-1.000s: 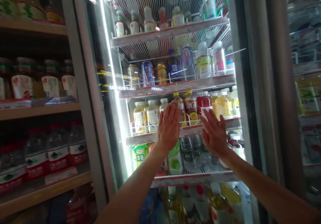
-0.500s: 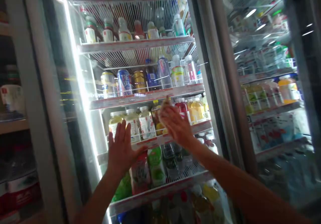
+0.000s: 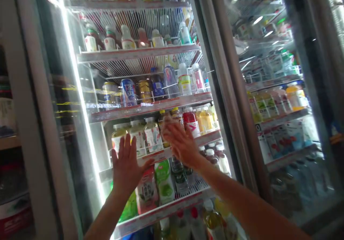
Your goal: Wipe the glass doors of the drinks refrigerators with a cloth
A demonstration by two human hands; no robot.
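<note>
My left hand (image 3: 126, 163) lies flat with fingers spread on or very near the glass door of a lit drinks cooler, in front of pale-lidded bottles (image 3: 152, 135). To its right, my right hand (image 3: 180, 141) is stretched toward the same glass, its fingers close together over a pale, crumpled cloth (image 3: 168, 122). The cloth is blurred and mostly covered by the fingers. Behind the right hand stand yellow-capped bottles and a red drink bottle (image 3: 190, 121). Below the hands are a red pack (image 3: 147, 191) and a green pack (image 3: 164, 182).
A metal door frame (image 3: 228, 71) runs down the right of this door. Beyond it is a second glass-fronted cooler with orange juice bottles (image 3: 295, 95). Cans (image 3: 128, 92) and bottles line the upper shelves. A dark shelf unit with goods stands at far left.
The view has shifted, so the cooler sits further left in the picture. My right hand with the cloth has moved a little left and down across the glass. My left hand stays spread.
</note>
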